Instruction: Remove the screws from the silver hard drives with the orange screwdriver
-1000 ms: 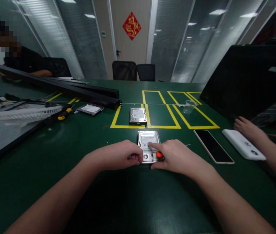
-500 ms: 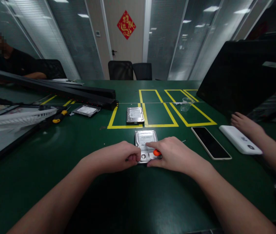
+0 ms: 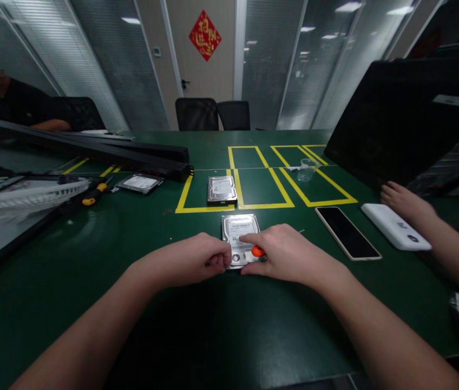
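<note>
A silver hard drive (image 3: 238, 223) with a white label lies flat on the green table in front of me. My left hand (image 3: 213, 254) is closed at its near left corner, fingers curled in; what they hold, if anything, is hidden. My right hand (image 3: 282, 252) is at the drive's right side, index finger extended onto the label and thumb near the front edge. Within that hand sits an orange-handled screwdriver (image 3: 258, 251), mostly covered by the palm; a thin shaft shows past the knuckles. A second hard drive (image 3: 221, 189) lies just beyond, inside yellow tape.
Right of me lie a phone (image 3: 347, 233) and a white power bank (image 3: 395, 227), beside another person's hand (image 3: 406, 203). Leftward are a third drive (image 3: 139, 183), a yellow-black screwdriver (image 3: 95, 195) and long black bars (image 3: 132, 154). A clear plastic cup (image 3: 306, 170) stands farther back.
The view has shifted slightly, moving everything a little left and up in the picture. Both hands keep nearly the same pose at the hard drive.
</note>
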A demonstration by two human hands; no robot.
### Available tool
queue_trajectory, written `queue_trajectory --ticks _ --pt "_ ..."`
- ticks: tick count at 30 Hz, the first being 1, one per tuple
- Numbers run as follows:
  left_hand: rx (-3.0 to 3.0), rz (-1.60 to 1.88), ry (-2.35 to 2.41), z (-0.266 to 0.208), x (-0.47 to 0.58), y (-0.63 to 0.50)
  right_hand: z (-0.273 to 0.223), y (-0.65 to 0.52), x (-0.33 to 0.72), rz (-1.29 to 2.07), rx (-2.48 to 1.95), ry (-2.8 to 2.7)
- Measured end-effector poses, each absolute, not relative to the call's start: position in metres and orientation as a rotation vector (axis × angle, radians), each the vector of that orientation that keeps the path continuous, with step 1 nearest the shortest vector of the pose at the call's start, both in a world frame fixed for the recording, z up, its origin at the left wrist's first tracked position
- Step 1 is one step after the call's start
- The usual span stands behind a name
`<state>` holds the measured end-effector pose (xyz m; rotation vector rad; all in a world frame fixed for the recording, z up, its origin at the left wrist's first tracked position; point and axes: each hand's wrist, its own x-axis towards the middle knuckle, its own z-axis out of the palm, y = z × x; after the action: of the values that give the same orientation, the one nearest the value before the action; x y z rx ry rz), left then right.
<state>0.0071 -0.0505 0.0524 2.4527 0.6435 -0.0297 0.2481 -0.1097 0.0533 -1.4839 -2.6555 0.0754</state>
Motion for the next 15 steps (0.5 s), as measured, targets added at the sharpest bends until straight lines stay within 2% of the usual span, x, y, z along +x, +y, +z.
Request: queue_trajectory --ticks 15 --pt "2.441 -0.022 0.653 0.0535 0.0075 -0.0500 0.0557 -0.1104 0.2480 0.060 -1.488 -2.662"
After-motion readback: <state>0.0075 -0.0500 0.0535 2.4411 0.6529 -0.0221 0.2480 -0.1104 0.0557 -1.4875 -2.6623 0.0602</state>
